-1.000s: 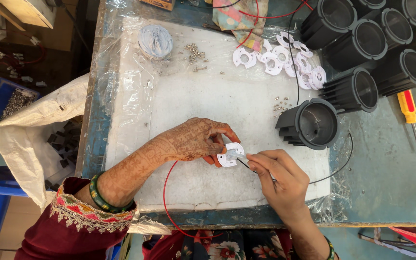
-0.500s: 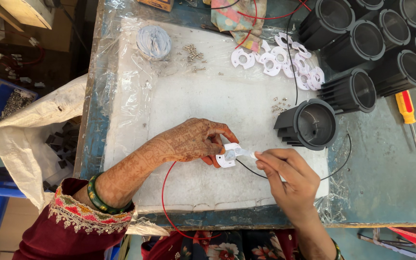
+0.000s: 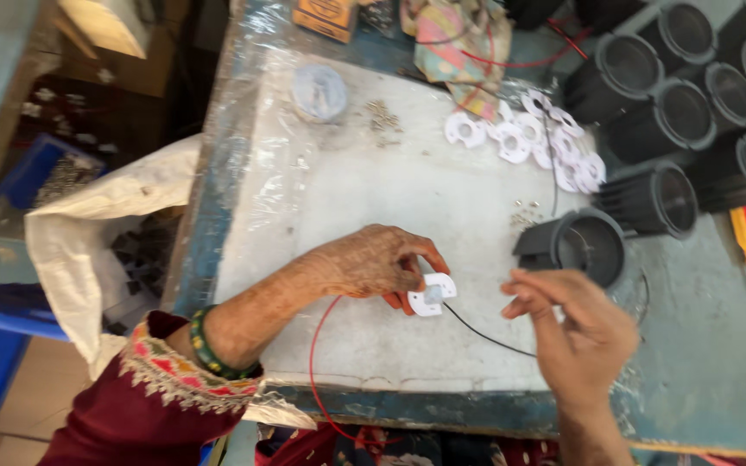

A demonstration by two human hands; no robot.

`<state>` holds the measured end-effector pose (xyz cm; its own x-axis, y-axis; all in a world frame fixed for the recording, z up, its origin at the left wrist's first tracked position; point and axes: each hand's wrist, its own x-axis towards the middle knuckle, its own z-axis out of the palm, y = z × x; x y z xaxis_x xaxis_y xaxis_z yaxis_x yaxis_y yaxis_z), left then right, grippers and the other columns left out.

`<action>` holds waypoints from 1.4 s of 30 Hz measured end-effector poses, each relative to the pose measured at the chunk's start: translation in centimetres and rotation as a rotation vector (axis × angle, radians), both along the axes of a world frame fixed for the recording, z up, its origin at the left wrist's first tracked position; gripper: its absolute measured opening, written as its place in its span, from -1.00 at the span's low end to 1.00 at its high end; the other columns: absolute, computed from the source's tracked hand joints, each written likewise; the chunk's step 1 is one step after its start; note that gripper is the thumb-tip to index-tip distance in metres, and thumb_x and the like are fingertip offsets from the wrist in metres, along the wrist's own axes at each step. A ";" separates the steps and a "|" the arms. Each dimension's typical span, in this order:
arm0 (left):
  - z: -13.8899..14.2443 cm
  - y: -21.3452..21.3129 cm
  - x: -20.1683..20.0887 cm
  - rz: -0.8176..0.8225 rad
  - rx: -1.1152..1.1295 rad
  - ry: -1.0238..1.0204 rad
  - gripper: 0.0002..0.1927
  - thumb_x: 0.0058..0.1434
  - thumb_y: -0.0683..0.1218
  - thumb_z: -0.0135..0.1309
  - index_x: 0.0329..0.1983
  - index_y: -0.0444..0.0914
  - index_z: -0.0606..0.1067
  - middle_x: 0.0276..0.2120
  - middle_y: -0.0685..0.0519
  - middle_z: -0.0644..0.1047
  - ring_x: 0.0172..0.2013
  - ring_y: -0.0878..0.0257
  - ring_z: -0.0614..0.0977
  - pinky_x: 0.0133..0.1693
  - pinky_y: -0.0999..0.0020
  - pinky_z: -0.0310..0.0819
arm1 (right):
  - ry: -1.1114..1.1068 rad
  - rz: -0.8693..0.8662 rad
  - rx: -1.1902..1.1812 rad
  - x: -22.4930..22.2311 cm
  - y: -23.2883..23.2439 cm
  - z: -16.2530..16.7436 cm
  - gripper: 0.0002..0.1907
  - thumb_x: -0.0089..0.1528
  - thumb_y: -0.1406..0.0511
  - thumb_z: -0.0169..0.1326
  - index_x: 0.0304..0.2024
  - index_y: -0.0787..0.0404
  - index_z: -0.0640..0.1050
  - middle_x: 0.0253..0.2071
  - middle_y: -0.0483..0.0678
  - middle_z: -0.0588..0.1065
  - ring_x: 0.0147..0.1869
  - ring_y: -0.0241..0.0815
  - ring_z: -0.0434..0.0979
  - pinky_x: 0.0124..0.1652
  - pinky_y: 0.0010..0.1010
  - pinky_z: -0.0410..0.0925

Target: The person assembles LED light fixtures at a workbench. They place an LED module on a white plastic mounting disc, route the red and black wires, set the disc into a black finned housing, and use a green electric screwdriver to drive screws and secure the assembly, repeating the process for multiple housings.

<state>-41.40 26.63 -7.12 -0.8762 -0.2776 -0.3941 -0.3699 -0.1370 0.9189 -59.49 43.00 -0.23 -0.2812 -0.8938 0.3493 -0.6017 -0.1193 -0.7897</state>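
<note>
A white disc (image 3: pixel 432 294) with red and black wires attached is pinched in the left hand (image 3: pixel 371 261); the right hand (image 3: pixel 576 328) is loosely curled, empty. More discs (image 3: pixel 528 138) lie unwired.

Our left hand (image 3: pixel 371 262) lies knuckles-up at mid-frame, fingers (image 3: pixel 420 255) pinched together, forearm running to lower left. Our right hand (image 3: pixel 578 332) rises from the bottom edge, raised, fingers loosely curled, thumb and forefinger meeting.
</note>
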 end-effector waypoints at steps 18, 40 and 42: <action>-1.6 -2.1 2.3 -0.037 -0.112 0.138 -0.67 0.18 -0.24 0.07 0.02 -0.23 0.57 -0.37 -0.01 0.70 -0.40 0.30 0.75 -0.36 0.36 0.69 | 0.671 0.320 -0.209 8.5 -22.0 0.6 -0.93 0.29 0.38 0.29 -0.17 0.18 0.65 -0.24 -0.04 0.51 -0.25 0.01 0.58 -0.27 -0.20 0.40; -1.3 -2.5 1.9 -0.014 -0.022 0.105 -0.67 0.19 -0.23 0.08 0.04 -0.22 0.58 -0.37 -0.03 0.70 -0.40 0.28 0.76 -0.38 0.37 0.69 | 0.381 0.365 0.040 4.8 -16.7 4.1 -0.84 0.41 0.45 0.13 0.04 0.34 0.59 -0.09 0.03 0.55 -0.18 -0.27 0.68 -0.23 -0.51 0.48; -1.0 -2.3 1.7 -0.021 -0.015 0.076 -0.67 0.19 -0.22 0.09 0.04 -0.20 0.58 -0.37 -0.03 0.70 -0.40 0.29 0.76 -0.39 0.38 0.67 | 0.317 0.306 0.118 3.7 -13.3 4.1 -0.81 0.35 0.47 0.11 0.02 0.32 0.60 -0.09 0.01 0.58 -0.20 -0.29 0.69 -0.24 -0.51 0.47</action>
<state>-39.69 24.29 -8.16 -0.9091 -0.2639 -0.3225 -0.3020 -0.1161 0.9462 -55.81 29.66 3.86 0.1068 -0.9578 0.2667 -0.7671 -0.2500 -0.5908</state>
